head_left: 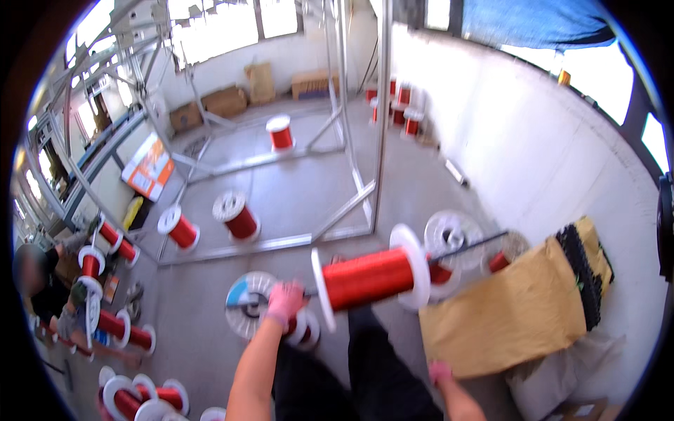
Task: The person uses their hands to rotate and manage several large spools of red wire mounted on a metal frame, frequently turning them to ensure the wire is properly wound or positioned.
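A large spool of red wire (368, 278) with white flanges hangs in front of my legs, tilted up to the right. A dark rod (479, 243) appears to run through its core and sticks out at both sides. My left hand (286, 300), in a pink glove, is closed round the rod's left end, beside the left flange. Low on the right, my right hand (440, 372), also pink-gloved, is apart from the spool, near the lower edge of a tan paper sack (502, 316). Its fingers are too small and blurred to read. Other spools stand below, partly hidden.
Ahead stands a metal frame (281, 245) with a red spool (242, 217) inside its base. More spools (400, 111) stand along the white wall. At the left a person (60, 281) is among several spools (116, 326). A white sack (562, 368) lies at lower right.
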Action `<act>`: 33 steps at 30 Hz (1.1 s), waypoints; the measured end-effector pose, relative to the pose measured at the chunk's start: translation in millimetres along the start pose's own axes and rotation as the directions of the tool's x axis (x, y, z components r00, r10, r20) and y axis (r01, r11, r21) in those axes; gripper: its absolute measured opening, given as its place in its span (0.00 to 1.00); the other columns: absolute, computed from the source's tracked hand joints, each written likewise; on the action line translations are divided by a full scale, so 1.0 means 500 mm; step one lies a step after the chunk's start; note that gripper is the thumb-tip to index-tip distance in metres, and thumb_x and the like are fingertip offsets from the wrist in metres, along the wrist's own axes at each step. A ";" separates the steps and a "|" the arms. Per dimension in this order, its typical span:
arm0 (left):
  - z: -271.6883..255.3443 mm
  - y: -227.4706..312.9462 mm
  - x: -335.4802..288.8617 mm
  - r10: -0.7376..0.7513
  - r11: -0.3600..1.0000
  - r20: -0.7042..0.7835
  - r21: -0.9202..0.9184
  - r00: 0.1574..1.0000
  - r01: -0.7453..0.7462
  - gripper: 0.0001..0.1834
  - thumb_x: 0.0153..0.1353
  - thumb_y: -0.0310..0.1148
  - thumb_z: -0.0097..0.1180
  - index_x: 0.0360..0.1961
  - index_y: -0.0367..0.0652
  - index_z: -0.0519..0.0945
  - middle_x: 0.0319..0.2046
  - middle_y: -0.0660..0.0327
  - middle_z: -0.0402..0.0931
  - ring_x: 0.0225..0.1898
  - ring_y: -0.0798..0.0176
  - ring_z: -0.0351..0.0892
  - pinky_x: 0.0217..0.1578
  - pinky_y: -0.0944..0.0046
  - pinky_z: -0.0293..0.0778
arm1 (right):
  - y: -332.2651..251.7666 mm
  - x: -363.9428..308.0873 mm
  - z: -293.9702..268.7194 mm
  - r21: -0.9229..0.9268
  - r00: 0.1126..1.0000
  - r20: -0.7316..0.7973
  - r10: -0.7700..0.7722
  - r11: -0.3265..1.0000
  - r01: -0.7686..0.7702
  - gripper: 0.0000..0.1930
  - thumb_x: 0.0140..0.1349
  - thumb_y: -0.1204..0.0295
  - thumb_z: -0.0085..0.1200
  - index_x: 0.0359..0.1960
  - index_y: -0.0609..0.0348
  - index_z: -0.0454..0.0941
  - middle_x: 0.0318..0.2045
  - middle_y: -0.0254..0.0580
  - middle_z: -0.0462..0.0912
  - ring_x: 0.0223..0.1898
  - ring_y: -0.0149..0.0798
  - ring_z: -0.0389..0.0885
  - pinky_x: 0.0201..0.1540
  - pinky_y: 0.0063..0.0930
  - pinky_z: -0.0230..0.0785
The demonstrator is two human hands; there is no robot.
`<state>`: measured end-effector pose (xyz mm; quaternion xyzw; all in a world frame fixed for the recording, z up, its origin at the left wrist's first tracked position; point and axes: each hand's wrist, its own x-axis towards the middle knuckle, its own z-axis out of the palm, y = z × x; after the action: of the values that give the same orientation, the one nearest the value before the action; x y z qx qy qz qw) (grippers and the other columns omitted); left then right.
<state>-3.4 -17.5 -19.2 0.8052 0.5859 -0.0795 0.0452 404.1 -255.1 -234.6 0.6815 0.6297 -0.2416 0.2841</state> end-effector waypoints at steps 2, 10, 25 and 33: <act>-0.013 -0.010 0.032 0.005 0.999 -0.072 0.048 0.997 -0.001 0.18 0.53 0.46 0.50 0.33 0.44 0.82 0.36 0.56 0.80 0.40 0.54 0.80 0.40 0.57 0.76 | 0.029 0.070 0.008 0.139 0.967 -0.244 0.072 0.989 -0.038 0.18 0.64 0.67 0.33 0.55 0.52 0.65 0.50 0.46 0.71 0.52 0.47 0.72 0.52 0.43 0.65; -0.021 -0.011 0.010 -0.086 0.994 0.101 -0.066 0.991 0.093 0.15 0.53 0.46 0.52 0.33 0.49 0.83 0.32 0.56 0.81 0.35 0.52 0.81 0.37 0.54 0.76 | -0.009 -0.058 -0.618 0.759 0.625 -0.641 0.446 0.247 0.603 0.19 0.65 0.60 0.43 0.47 0.63 0.71 0.41 0.49 0.78 0.42 0.46 0.77 0.44 0.36 0.68; -0.038 0.005 0.016 -0.063 0.992 0.092 -0.104 0.994 0.073 0.16 0.53 0.47 0.54 0.34 0.49 0.83 0.32 0.57 0.81 0.36 0.53 0.81 0.39 0.55 0.76 | -0.141 -0.032 -0.811 0.590 0.712 -0.662 0.236 0.749 0.300 0.26 0.63 0.53 0.40 0.43 0.69 0.74 0.41 0.64 0.77 0.47 0.58 0.75 0.52 0.45 0.65; -0.027 -0.005 0.008 -0.065 0.992 0.094 -0.104 0.993 0.074 0.15 0.52 0.46 0.53 0.33 0.50 0.83 0.33 0.58 0.81 0.36 0.53 0.81 0.37 0.55 0.76 | -0.155 -0.067 -0.700 0.565 0.484 -0.820 0.306 0.569 0.598 0.22 0.66 0.59 0.39 0.48 0.68 0.70 0.45 0.62 0.76 0.48 0.59 0.74 0.50 0.44 0.65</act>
<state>-3.8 -10.8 -6.8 0.7763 0.6144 -0.0857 0.1121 313.7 -33.6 34.6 0.6855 0.5609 -0.1514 -0.4388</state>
